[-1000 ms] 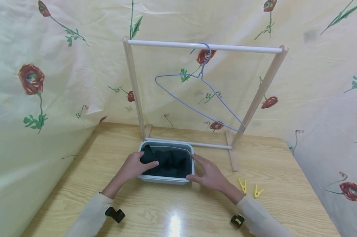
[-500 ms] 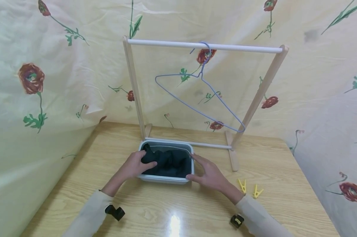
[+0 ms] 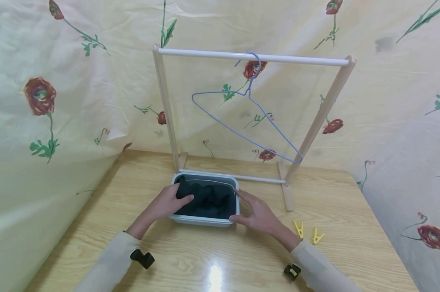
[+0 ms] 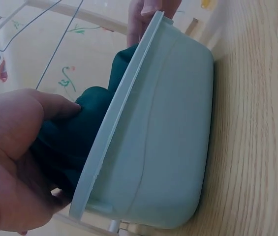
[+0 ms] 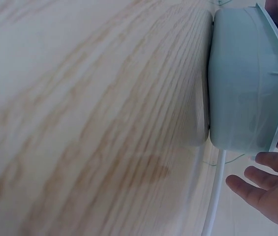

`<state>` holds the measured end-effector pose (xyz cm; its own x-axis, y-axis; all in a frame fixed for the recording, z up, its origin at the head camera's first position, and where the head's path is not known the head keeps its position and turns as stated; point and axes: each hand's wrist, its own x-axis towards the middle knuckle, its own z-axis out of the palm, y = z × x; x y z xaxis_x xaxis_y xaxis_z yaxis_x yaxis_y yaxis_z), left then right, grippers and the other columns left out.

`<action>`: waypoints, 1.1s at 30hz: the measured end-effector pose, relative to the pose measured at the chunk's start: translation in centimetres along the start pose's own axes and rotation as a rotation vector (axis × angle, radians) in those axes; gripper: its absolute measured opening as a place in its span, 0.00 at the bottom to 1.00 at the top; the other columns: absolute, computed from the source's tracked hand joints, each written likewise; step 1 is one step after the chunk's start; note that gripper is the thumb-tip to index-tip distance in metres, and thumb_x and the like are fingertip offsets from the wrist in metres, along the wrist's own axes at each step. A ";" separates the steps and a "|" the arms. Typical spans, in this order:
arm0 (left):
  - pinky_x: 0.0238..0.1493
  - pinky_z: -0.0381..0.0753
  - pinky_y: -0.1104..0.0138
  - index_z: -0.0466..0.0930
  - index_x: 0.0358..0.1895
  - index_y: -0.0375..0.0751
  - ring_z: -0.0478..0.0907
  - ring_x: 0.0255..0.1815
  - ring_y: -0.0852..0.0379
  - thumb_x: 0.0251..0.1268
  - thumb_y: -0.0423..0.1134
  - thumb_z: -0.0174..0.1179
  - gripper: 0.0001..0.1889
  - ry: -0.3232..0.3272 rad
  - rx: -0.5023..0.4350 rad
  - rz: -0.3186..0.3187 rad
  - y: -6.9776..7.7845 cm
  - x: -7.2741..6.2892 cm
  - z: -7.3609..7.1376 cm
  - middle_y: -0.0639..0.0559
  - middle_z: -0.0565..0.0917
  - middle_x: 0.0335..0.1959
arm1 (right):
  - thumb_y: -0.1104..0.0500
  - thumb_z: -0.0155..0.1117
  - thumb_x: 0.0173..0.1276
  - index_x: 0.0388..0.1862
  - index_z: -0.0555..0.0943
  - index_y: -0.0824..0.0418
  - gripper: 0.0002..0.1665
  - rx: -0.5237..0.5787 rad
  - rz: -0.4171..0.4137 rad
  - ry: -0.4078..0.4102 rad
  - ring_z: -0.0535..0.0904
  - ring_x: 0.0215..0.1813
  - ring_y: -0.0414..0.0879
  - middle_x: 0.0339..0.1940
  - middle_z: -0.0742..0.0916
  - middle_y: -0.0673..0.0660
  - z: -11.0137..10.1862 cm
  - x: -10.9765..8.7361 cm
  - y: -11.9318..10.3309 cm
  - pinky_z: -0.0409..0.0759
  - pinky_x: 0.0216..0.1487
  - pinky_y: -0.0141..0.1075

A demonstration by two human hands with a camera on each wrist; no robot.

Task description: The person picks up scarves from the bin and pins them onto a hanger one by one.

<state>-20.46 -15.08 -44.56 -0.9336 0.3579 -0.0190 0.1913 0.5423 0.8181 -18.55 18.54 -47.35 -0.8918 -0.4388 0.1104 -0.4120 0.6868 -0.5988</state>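
A pale grey-green plastic basin (image 3: 201, 221) stands on the table, with a bunched dark green cloth (image 3: 214, 196) inside it. My left hand (image 3: 166, 201) reaches over the basin's left end and holds the cloth between thumb and fingers. In the left wrist view, part of the cloth (image 4: 75, 130) bulges above the rim, and the fingertips are partly hidden behind it. At the right end of the basin, my right hand (image 3: 258, 213) has thumb and forefinger at the rim's two corners. Its other fingers are spread loosely beside the wall in the right wrist view.
Behind the basin stands a wooden rack with a white top rail (image 3: 212, 54). A blue wire hanger (image 3: 238, 133) hangs tilted from that rail. Two yellow clothespins (image 3: 299, 229) lie on the table near my right forearm. Flowered sheeting (image 3: 95, 81) surrounds the table.
My left hand has shifted slightly up and inward on the cloth, and the cloth's left part has moved a little with it. My right hand and the basin stay where they were.
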 end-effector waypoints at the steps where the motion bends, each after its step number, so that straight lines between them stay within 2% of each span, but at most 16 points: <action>1: 0.28 0.71 0.65 0.77 0.41 0.42 0.71 0.25 0.53 0.74 0.47 0.62 0.11 -0.006 -0.003 -0.003 0.0 0.1 0.0 0.51 0.70 0.24 | 0.31 0.67 0.64 0.82 0.62 0.52 0.53 0.001 -0.001 0.001 0.63 0.79 0.60 0.80 0.69 0.57 0.0 0.0 0.0 0.64 0.74 0.62; 5: 0.33 0.74 0.64 0.79 0.45 0.43 0.75 0.31 0.53 0.71 0.50 0.65 0.14 -0.017 0.025 0.003 0.0 0.3 0.2 0.52 0.75 0.28 | 0.31 0.68 0.64 0.81 0.62 0.52 0.53 0.008 -0.006 0.006 0.64 0.79 0.60 0.80 0.69 0.57 0.0 0.0 0.1 0.64 0.73 0.62; 9: 0.41 0.78 0.60 0.80 0.52 0.42 0.76 0.39 0.53 0.66 0.55 0.69 0.22 -0.028 0.061 0.009 -0.1 0.5 0.6 0.53 0.79 0.34 | 0.31 0.68 0.64 0.81 0.62 0.52 0.53 0.005 -0.006 0.003 0.64 0.79 0.60 0.80 0.69 0.57 0.0 0.0 0.1 0.64 0.73 0.62; 13: 0.50 0.80 0.54 0.76 0.60 0.42 0.77 0.45 0.51 0.62 0.56 0.71 0.30 -0.037 0.065 0.006 0.1 0.5 0.9 0.50 0.82 0.46 | 0.31 0.68 0.64 0.81 0.62 0.52 0.53 0.001 -0.001 0.000 0.64 0.79 0.60 0.79 0.69 0.57 0.1 0.0 0.2 0.65 0.73 0.62; 15: 0.56 0.80 0.51 0.73 0.64 0.39 0.76 0.50 0.50 0.60 0.55 0.73 0.35 -0.031 0.071 -0.004 0.1 0.6 1.1 0.48 0.81 0.54 | 0.31 0.68 0.64 0.81 0.63 0.52 0.53 -0.001 -0.001 0.002 0.64 0.79 0.60 0.79 0.69 0.57 0.1 0.0 0.2 0.65 0.73 0.62; 16: 0.56 0.80 0.51 0.73 0.65 0.38 0.76 0.50 0.50 0.60 0.54 0.74 0.35 -0.026 0.079 -0.011 0.2 0.6 1.2 0.47 0.81 0.55 | 0.31 0.68 0.64 0.81 0.63 0.52 0.53 -0.001 -0.001 0.003 0.64 0.79 0.60 0.79 0.69 0.57 0.1 0.0 0.2 0.65 0.73 0.62; 20: 0.40 0.81 0.57 0.75 0.57 0.32 0.77 0.39 0.51 0.60 0.50 0.74 0.31 -0.007 0.097 -0.066 0.3 0.8 1.4 0.45 0.80 0.41 | 0.31 0.68 0.64 0.81 0.63 0.52 0.53 0.004 0.000 0.002 0.64 0.79 0.60 0.79 0.69 0.57 0.0 0.0 0.1 0.65 0.73 0.62; 22: 0.31 0.75 0.61 0.76 0.51 0.31 0.75 0.31 0.52 0.61 0.48 0.74 0.26 0.003 0.095 -0.098 0.6 0.8 1.4 0.46 0.75 0.32 | 0.30 0.68 0.64 0.81 0.63 0.51 0.54 0.007 0.003 0.000 0.64 0.79 0.60 0.79 0.69 0.57 0.0 0.0 0.0 0.65 0.73 0.62; 26: 0.26 0.70 0.64 0.76 0.45 0.30 0.72 0.25 0.52 0.64 0.45 0.71 0.21 0.018 0.089 -0.138 1.0 0.6 1.0 0.47 0.72 0.27 | 0.30 0.68 0.64 0.81 0.63 0.52 0.54 0.004 0.003 0.001 0.64 0.79 0.59 0.79 0.69 0.57 -0.1 0.0 0.0 0.65 0.73 0.61; 29: 0.26 0.69 0.65 0.76 0.41 0.34 0.72 0.24 0.53 0.67 0.44 0.68 0.16 0.002 0.081 -0.122 1.0 0.5 0.6 0.48 0.71 0.25 | 0.30 0.68 0.64 0.81 0.63 0.52 0.53 0.006 -0.002 0.000 0.64 0.79 0.59 0.79 0.69 0.57 -0.1 0.0 0.1 0.65 0.73 0.61; 33: 0.25 0.70 0.66 0.76 0.37 0.39 0.72 0.22 0.55 0.71 0.43 0.65 0.11 -0.039 0.058 -0.059 0.7 0.5 0.2 0.52 0.70 0.22 | 0.30 0.68 0.64 0.81 0.63 0.52 0.53 0.011 -0.006 0.000 0.64 0.79 0.58 0.79 0.70 0.57 -0.1 0.0 0.1 0.65 0.74 0.61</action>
<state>-20.71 -14.42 -44.11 -0.9314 0.3528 -0.0897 0.1544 0.6060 0.7804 -18.62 18.69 -47.38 -0.8892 -0.4430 0.1144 -0.4155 0.6774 -0.6070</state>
